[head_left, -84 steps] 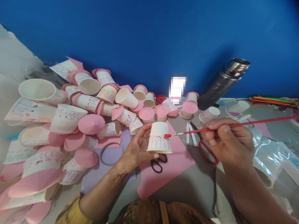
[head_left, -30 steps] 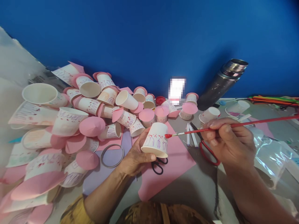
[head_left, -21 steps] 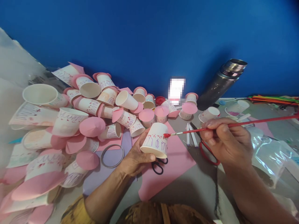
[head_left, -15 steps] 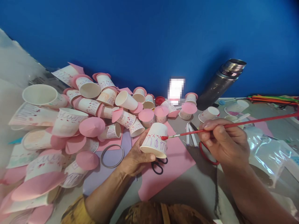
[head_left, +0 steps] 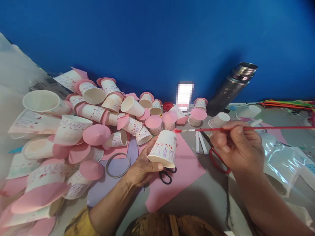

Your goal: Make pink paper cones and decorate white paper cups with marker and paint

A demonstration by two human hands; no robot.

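My left hand (head_left: 145,167) is closed around a white paper cup (head_left: 163,147), held upside down with its open rim tilted toward me. Purple pen strokes and small red dabs mark the cup's side. In my right hand (head_left: 237,144) is a paintbrush (head_left: 216,129) with a long red handle, pinched between thumb and fingers. Its red-loaded tip is close to the upper right edge of the cup; whether it touches cannot be told. Under the cup lies pink paper (head_left: 182,177), with black-handled scissors (head_left: 166,177) partly hidden by the cup.
Decorated cups with pink paper cones (head_left: 96,134) are heaped on the left. A grey tape ring (head_left: 118,165) lies on purple paper (head_left: 98,190). Red-handled scissors (head_left: 221,164), white markers (head_left: 200,142), a dark flask (head_left: 228,88) and clear plastic (head_left: 283,160) are to the right.
The brush tip has lifted off the cup's side and moved up to near its upper right edge, the handle now almost level. More red marks show on the cup.
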